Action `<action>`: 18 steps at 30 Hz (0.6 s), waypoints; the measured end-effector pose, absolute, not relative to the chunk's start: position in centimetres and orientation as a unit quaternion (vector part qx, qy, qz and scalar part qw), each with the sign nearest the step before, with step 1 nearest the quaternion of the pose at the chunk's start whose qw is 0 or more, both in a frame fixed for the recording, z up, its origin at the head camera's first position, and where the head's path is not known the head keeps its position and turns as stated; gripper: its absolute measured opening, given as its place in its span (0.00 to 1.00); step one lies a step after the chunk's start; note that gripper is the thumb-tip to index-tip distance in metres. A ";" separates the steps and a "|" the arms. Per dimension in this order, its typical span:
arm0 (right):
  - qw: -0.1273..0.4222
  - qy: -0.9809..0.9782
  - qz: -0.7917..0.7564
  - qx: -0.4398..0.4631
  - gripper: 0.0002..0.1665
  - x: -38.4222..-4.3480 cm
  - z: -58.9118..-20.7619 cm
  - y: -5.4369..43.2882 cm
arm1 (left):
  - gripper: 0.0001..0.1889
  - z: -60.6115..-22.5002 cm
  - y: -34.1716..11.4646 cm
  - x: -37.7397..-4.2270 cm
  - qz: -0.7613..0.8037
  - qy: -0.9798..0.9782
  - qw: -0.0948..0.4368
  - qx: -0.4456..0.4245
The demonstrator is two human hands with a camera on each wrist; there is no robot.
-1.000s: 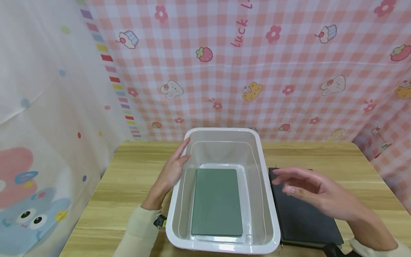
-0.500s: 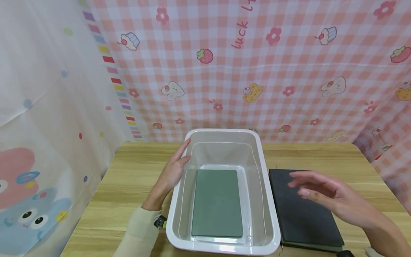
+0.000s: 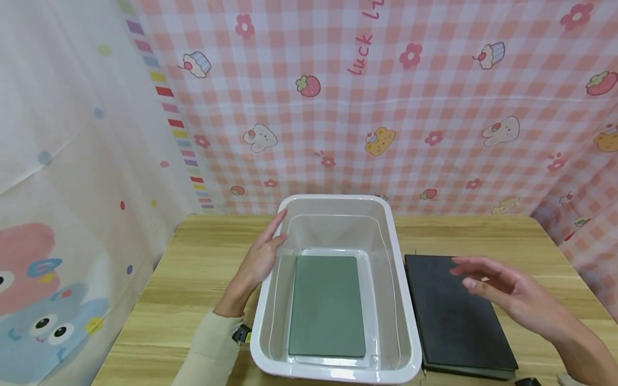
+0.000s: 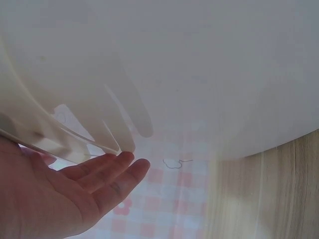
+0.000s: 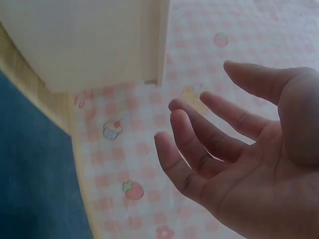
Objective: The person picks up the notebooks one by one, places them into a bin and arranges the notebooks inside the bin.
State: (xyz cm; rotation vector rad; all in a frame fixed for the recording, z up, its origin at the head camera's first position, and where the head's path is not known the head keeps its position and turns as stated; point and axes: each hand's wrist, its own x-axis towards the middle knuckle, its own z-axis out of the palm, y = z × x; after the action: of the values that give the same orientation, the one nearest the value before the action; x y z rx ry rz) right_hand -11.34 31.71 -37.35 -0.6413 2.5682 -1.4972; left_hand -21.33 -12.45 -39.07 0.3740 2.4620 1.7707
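A white plastic bin (image 3: 338, 203) stands on the table, and a green hardcover book (image 3: 327, 305) lies flat on its floor. At the bin's left side is my left hand (image 3: 258, 260), its index finger and thumb resting along the rim. In the left wrist view, the straight fingers (image 4: 119, 184) lie against the bin's outer wall (image 4: 189, 74). To the right of the bin lies a black hardcover book (image 3: 458, 316), with a dark green edge showing beneath it. Above that book hovers my right hand (image 3: 507, 292), holding nothing, its fingers loosely bent and the thumb apart.
The wooden table (image 3: 207, 257) extends on both sides of the bin. A pink checked cloth (image 3: 338, 118) hangs behind it, and a white printed cloth (image 3: 87, 187) hangs on the left. The black book lies close against the bin's right side.
My right hand has drawn back to the right, away from the bin's rim, uncovering more of the black book. My left hand has stayed on the rim.
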 end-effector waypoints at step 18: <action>0.030 0.877 -0.460 -0.133 0.27 -12.5 -40.6 33.6 | 0.29 -39.1 -12.5 -21.4 0.575 0.809 0.044 0.114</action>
State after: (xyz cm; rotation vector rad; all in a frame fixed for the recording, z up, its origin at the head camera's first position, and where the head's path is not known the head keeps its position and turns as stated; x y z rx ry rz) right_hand -12.49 33.61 -40.63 -0.4093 2.7049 -1.4183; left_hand -21.36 -12.53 -39.10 0.3499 2.4731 1.7570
